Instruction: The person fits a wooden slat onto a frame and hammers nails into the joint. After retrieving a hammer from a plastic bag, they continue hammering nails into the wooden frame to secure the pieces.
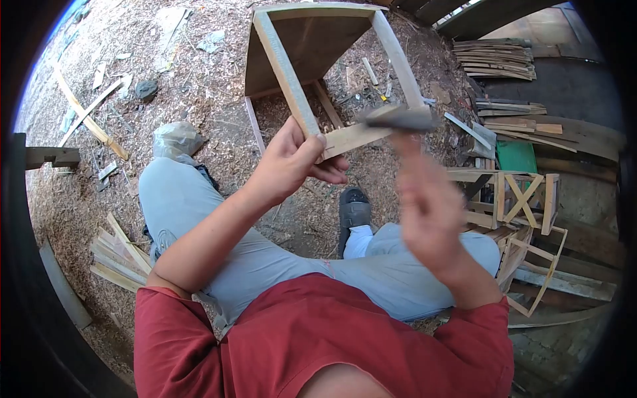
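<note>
A wooden frame (284, 65) with a dark panel stands tilted in front of my knees. My left hand (295, 156) grips its near corner, where a pale wooden strip (358, 137) meets the upright, with the thumb on top and fingers underneath. The strip runs across the frame's near end to the right upright. My right hand (428, 205), blurred by motion, is closed round the handle of a hammer (401, 120). The dark hammer head is over the strip's right end; whether it touches the wood is unclear.
Stacked wooden slats (494, 58) lie at the upper right. Small wooden frames (524, 199) stand right of my knee, near a green object (516, 156). More slats (119, 255) lie at left. A plastic bag (176, 140) sits beside my left knee. Wood shavings cover the ground.
</note>
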`<act>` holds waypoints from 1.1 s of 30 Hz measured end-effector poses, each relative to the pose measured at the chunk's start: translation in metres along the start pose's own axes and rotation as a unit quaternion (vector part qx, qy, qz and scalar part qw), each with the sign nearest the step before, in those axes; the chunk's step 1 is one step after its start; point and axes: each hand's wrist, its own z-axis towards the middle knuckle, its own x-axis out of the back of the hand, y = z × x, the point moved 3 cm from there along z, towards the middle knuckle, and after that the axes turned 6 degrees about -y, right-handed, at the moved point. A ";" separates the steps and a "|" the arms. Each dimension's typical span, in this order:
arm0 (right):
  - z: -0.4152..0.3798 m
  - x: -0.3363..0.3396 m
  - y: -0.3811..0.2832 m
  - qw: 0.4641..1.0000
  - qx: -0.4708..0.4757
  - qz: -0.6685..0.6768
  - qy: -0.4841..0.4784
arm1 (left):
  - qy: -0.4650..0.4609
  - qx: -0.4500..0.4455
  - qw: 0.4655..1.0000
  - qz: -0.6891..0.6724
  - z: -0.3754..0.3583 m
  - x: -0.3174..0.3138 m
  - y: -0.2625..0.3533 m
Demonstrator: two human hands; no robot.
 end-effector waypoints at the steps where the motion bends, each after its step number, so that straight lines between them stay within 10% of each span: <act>1: -0.004 0.016 -0.002 0.989 -0.091 0.075 0.094 | -0.004 0.008 1.000 0.009 -0.002 -0.002 0.000; 4: -0.017 0.009 0.003 0.948 -0.167 0.160 0.219 | -0.002 0.008 1.000 0.006 -0.002 -0.005 0.003; 6: -0.007 -0.020 0.007 0.996 -0.062 -0.001 -0.066 | -0.007 0.007 1.000 0.016 -0.002 -0.003 -0.002; 10: -0.013 0.023 0.008 0.965 -0.159 0.103 0.181 | -0.007 0.013 1.000 0.012 -0.003 -0.004 0.002; 12: -0.017 0.020 -0.003 0.947 -0.244 0.179 0.111 | 0.006 0.021 1.000 0.017 -0.002 -0.005 0.000; 14: -0.011 -0.023 0.006 0.995 -0.061 -0.006 -0.072 | 0.032 0.007 0.999 0.014 0.000 -0.003 -0.004; 18: -0.013 0.019 0.024 0.986 -0.047 0.003 0.159 | -0.009 0.032 0.999 0.010 -0.004 -0.002 0.002; 24: -0.009 -0.018 0.010 0.998 -0.050 0.020 -0.034 | -0.025 0.023 0.999 0.023 -0.001 -0.006 0.003; 28: -0.008 0.019 0.003 0.925 -0.235 0.220 0.201 | -0.008 0.024 1.000 0.013 -0.002 -0.004 0.001; 30: -0.004 -0.012 0.008 1.000 0.005 -0.023 0.006 | -0.001 0.018 1.000 0.008 -0.002 -0.008 0.003; 33: -0.008 -0.002 0.010 0.993 -0.093 0.066 0.035 | -0.049 0.054 0.997 -0.011 -0.002 0.000 0.002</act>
